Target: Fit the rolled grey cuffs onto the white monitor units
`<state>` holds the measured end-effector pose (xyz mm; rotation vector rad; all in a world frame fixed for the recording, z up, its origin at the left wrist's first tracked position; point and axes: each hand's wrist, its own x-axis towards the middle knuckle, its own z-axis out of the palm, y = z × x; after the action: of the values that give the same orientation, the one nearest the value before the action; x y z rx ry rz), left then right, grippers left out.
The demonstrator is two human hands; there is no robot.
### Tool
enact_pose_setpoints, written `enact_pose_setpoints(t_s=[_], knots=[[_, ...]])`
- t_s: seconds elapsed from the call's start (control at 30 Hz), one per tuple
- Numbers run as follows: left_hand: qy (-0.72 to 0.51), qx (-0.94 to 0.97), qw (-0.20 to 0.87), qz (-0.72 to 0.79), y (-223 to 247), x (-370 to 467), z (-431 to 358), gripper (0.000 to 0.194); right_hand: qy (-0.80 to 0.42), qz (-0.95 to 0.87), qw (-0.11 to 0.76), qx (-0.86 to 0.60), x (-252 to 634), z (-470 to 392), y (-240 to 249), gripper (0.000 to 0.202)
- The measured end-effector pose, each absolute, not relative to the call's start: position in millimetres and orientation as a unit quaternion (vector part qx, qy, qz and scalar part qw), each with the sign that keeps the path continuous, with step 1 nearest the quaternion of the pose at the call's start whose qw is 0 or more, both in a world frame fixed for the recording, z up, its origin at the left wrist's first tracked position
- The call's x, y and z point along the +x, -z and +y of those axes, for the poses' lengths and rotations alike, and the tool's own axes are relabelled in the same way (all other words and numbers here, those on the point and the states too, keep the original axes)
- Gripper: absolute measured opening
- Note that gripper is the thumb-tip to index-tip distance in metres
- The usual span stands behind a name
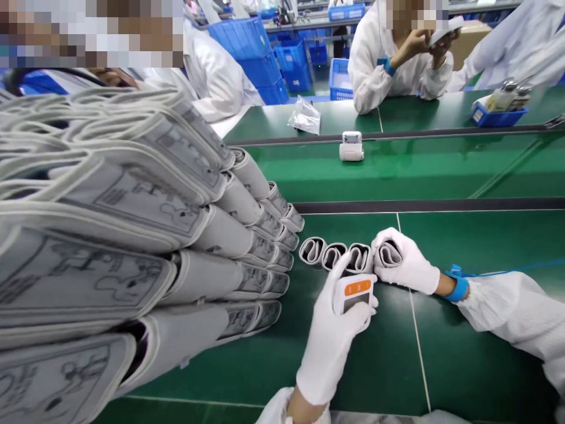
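Observation:
My left hand point(335, 321), in a white glove, is closed around a small white monitor point(339, 294) with orange buttons and a grey screen facing up. My right hand point(408, 265), gloved too, is wrapped round a rolled grey cuff point(390, 254) at the right end of a short row. Three more rolled cuffs point(312, 251) stand in that row to the left, with their coiled ends toward me. The fingers of my left hand partly overlap the nearest of them. A blue band point(458, 287) with a cord circles my right wrist.
A tall stack of folded grey cuffs point(185, 282) fills the left side. Across the green table point(477, 353) runs a lower green belt point(419, 171) carrying a white device point(352, 147). Beyond it are a plastic bag point(305, 116), a blue tray point(498, 113) and co-workers in white.

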<state>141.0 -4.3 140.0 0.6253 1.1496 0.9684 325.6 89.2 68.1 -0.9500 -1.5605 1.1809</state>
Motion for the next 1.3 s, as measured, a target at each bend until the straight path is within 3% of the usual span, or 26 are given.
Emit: enact_pose_setpoints(t_s=[0.17,0.27,0.37,0.57,0.67,0.8,0.93,1.03,1.2,1.3], knots=[[-0.308,0.448,0.591,0.597,-116.5,140.8,5.0,0.077,-0.605,-0.526,0.465,-0.376,333.5,101.5,-71.4,0.041],[-0.326,0.462,0.554,0.610,-109.5,140.7,7.1,0.062,-0.709,-0.341,0.495,-0.370,338.6,116.2,-70.6,0.046],[-0.385,0.443,0.541,0.603,-109.4,144.6,9.0,0.050,-0.750,-0.215,0.513,-0.358,344.1,127.3,-70.7,0.037],[-0.457,0.327,0.599,0.571,-112.5,145.9,3.9,0.086,-0.744,-0.242,0.520,-0.342,361.7,119.7,-74.5,0.034],[-0.458,0.267,0.664,0.527,-109.2,149.3,-4.2,0.087,-0.726,-0.249,0.526,-0.366,373.4,98.7,-75.1,0.035],[-0.448,0.192,0.735,0.470,-106.8,172.4,-13.7,0.070,-0.720,-0.249,0.520,-0.386,375.1,55.7,-74.9,0.041],[-0.411,0.197,0.780,0.429,-111.2,195.3,-12.6,0.063,-0.640,-0.362,0.532,-0.420,362.6,23.4,-74.0,0.037],[-0.390,0.218,0.774,0.449,-112.3,197.7,-8.2,0.065,-0.566,-0.456,0.524,-0.444,358.0,16.3,-71.2,0.040],[-0.420,0.203,0.736,0.491,-107.6,190.1,-7.6,0.059,-0.405,-0.667,0.439,-0.446,365.9,15.8,-62.1,0.040],[-0.449,0.191,0.708,0.510,-103.8,189.4,-10.3,0.046,-0.369,-0.712,0.374,-0.465,370.0,12.2,-54.1,0.067]])
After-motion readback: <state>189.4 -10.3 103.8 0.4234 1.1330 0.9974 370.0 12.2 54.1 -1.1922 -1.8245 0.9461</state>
